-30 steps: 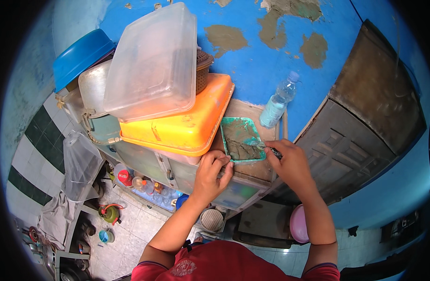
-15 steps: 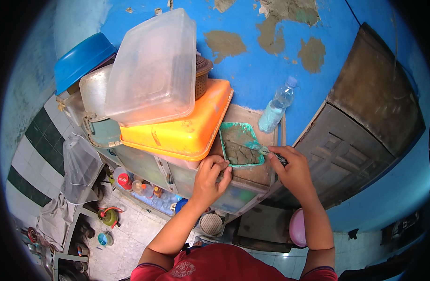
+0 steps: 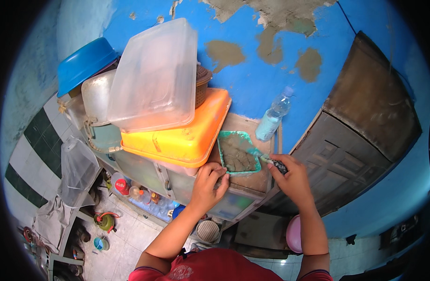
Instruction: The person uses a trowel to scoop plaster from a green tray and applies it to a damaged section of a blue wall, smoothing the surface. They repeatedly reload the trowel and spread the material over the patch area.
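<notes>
Green tub (rather smeared) holds uneven grey-brown paste.

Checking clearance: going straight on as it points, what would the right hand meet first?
Probably the right rim of the green tray, which the held tool appears to overlap; depth is unclear.

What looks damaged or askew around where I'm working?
The blue wall looks damaged: rough grey-brown patches interrupt its paint, with ragged edges near the top. The cloudy plastic box looks askew, slanting over the orange tub rather than sitting level.
</notes>
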Action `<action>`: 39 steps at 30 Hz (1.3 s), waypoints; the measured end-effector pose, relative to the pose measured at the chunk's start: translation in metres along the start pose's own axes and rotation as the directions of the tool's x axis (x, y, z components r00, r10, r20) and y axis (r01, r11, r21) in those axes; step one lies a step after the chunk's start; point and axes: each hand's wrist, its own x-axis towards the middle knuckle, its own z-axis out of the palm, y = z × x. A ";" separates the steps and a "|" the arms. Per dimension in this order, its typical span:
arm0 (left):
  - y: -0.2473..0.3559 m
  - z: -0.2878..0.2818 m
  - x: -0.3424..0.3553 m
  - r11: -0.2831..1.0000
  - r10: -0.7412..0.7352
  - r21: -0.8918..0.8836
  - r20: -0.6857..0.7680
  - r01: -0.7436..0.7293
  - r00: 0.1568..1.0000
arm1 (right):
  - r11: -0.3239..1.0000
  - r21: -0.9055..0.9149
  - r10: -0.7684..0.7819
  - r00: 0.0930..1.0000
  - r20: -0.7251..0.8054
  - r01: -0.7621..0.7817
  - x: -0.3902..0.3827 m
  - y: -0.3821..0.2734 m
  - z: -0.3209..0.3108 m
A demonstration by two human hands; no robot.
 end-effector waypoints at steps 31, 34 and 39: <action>-0.002 0.000 -0.005 1.000 0.004 -0.004 -0.032 -0.005 0.999 | 0.981 0.058 -0.141 0.894 -0.426 0.183 0.053 0.025 -0.037; -0.002 -0.001 -0.005 1.000 0.005 0.004 -0.029 -0.005 1.000 | 0.964 0.244 0.022 0.883 -0.469 0.105 0.095 0.024 -0.061; 0.002 -0.003 -0.001 1.000 0.011 0.006 -0.014 -0.010 1.000 | 0.852 0.508 0.140 0.882 -0.451 0.124 0.176 0.026 -0.105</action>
